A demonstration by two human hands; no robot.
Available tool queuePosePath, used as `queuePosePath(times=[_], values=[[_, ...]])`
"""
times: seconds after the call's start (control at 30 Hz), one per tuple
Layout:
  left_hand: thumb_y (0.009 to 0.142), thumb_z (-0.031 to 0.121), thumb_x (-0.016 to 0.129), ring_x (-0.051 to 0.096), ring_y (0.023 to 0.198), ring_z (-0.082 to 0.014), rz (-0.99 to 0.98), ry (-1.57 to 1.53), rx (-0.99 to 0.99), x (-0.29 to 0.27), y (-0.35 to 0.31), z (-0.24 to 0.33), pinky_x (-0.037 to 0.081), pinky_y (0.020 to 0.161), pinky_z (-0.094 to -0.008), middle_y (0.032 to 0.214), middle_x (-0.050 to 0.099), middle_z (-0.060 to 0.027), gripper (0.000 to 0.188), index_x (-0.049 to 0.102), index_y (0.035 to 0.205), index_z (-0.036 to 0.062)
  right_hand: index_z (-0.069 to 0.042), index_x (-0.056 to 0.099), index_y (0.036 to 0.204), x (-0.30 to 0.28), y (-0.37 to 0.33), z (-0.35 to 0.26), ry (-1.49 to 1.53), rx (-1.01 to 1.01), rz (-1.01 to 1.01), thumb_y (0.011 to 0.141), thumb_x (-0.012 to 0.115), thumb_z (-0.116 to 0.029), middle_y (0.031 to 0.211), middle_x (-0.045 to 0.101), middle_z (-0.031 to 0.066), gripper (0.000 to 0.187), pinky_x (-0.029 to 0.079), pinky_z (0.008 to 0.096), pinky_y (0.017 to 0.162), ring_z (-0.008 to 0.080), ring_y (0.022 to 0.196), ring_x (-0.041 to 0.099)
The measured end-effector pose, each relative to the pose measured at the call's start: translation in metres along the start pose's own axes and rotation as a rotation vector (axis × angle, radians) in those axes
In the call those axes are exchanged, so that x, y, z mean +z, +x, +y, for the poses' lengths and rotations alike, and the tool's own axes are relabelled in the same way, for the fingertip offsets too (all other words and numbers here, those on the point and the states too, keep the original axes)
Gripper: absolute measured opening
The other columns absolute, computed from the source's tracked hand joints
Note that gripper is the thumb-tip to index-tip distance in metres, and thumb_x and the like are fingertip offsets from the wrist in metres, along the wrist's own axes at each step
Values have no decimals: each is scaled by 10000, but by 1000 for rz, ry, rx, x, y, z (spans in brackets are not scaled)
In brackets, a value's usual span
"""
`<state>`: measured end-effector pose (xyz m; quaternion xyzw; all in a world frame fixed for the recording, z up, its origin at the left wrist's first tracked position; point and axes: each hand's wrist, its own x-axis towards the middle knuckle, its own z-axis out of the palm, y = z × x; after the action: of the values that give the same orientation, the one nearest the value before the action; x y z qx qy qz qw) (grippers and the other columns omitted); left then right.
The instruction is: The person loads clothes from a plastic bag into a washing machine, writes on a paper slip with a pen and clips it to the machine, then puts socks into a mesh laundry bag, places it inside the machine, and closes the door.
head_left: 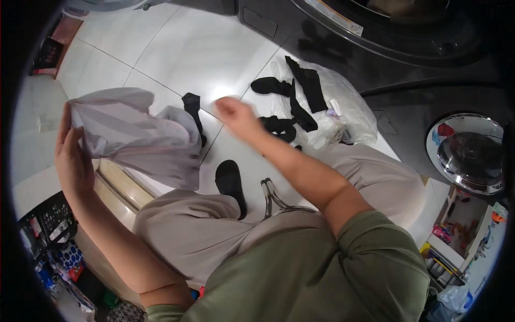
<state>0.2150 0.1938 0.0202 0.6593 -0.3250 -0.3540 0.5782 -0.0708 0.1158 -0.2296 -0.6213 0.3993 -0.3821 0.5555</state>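
Note:
My left hand holds up a thin, pale grey cloth by its edge, fingers behind it and thumb in front. The cloth hangs in loose folds to the right, and I cannot make out what kind of item it is. Over the floor between the cloth and a pile of black socks, my right hand is smeared by motion. Its fingers look curled, and nothing shows in them. A single black sock is by the cloth's right edge, partly hidden by it. The pile lies on and beside a clear plastic bag.
Dark front-loading machines stand at the far right, one with a round glass door. A black slipper and a bent metal tube leg are near my legs. Cluttered shelves line the right, and more goods the left.

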Motion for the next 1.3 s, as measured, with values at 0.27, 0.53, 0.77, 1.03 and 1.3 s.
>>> queuePosePath(times=[0.27, 0.53, 0.77, 1.03, 1.3], values=[[902, 32, 458, 473, 1228, -200, 72, 76, 36, 29, 2, -3, 386, 1028, -315, 1411, 426, -158, 521, 373, 1413, -25, -59, 596, 1160, -179, -40, 159, -1089, 456, 206, 764, 720, -312, 1120, 604, 195, 486, 453, 438, 917, 350, 1043, 585], [896, 28, 479, 488, 1216, -196, 83, 120, 17, 37, 11, -1, 406, 1019, -310, 1415, 424, -166, 546, 344, 1420, -38, -72, 575, 1187, -243, -18, 128, 401, 624, 92, 919, 603, -119, 1058, 648, 7, 273, 455, 287, 865, 130, 939, 590], [895, 30, 479, 473, 1236, -200, 45, 134, 48, 59, 16, -3, 377, 1033, -300, 1418, 426, -161, 545, 353, 1422, -27, -30, 602, 1189, -302, 4, 169, -320, 505, 269, 824, 715, -269, 1161, 635, 104, 450, 459, 329, 918, 213, 1059, 592], [872, -11, 443, 501, 1194, -183, 37, 152, -42, 45, 8, -3, 373, 1031, -294, 1389, 456, -144, 554, 368, 1421, -14, -87, 656, 1025, -256, 18, 170, -899, 573, 173, 699, 747, -271, 1066, 652, 156, 385, 487, 405, 882, 345, 1004, 615], [780, -34, 470, 421, 1269, -198, -190, 79, -63, 62, -6, 8, 306, 1057, -283, 1434, 407, -134, 673, 336, 1439, -18, -54, 438, 1188, -121, 60, 31, 295, 164, 607, 709, 666, 33, 996, 558, 90, 538, 488, 280, 712, 183, 853, 570]])
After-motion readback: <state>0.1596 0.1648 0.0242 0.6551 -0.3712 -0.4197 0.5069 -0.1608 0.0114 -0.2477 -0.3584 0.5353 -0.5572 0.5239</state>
